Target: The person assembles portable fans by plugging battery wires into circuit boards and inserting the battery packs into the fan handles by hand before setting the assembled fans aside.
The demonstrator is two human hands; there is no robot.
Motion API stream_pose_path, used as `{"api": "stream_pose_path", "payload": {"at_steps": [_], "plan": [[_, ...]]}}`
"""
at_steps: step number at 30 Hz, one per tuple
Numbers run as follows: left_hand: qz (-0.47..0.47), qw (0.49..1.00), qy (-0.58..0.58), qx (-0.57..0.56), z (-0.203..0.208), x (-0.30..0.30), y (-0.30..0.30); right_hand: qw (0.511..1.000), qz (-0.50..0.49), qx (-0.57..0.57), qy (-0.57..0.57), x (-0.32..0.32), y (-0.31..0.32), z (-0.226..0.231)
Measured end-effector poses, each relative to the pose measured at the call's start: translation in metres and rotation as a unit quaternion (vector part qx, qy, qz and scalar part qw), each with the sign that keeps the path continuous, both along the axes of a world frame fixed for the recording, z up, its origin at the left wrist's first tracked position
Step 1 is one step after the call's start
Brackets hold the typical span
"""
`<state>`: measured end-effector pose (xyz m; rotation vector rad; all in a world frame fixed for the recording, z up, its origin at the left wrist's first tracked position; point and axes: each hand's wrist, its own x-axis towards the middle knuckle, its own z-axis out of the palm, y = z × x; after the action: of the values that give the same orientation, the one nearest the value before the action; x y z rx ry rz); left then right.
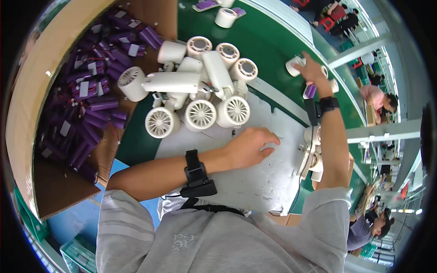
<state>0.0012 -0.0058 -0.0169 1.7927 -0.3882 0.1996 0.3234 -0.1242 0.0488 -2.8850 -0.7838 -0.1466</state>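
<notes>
My left hand (252, 146) is over the grey work mat (273, 123), fingers loosely curved and thumb apart, with nothing in it. My right hand (314, 73) reaches far right across the green bench, its thumb and fingers around the edge of a white fan head (293, 66). Just below that hand lies a purple battery pack (310, 92). Several white handheld fans are piled beyond my left hand, among them a fan with a slotted round grille (200, 114) and one with a long smooth handle (172, 82).
A cardboard box (63, 191) at left holds many purple battery packs (98, 102) with wires. More white fan parts (315, 161) stand along the mat's right edge. Another white fan head (226, 18) is at the far side of the green bench (268, 45). Other people sit at right.
</notes>
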Motion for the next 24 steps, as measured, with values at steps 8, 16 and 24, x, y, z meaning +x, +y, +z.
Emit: {"api": "stream_pose_path", "payload": {"at_steps": [8,16,24], "plan": [[0.025,0.999,-0.030,-0.008,-0.002,0.000,-0.007,0.997,-0.021,0.060,0.038,-0.002,-0.002,-0.002],[0.200,0.964,-0.175,0.005,0.025,-0.008,-0.003,0.890,0.109,0.321,0.306,-0.145,-0.071,0.116],[0.008,0.998,-0.008,-0.059,0.008,-0.015,-0.015,0.788,-0.105,0.245,0.555,-0.179,-0.034,0.025]]}}
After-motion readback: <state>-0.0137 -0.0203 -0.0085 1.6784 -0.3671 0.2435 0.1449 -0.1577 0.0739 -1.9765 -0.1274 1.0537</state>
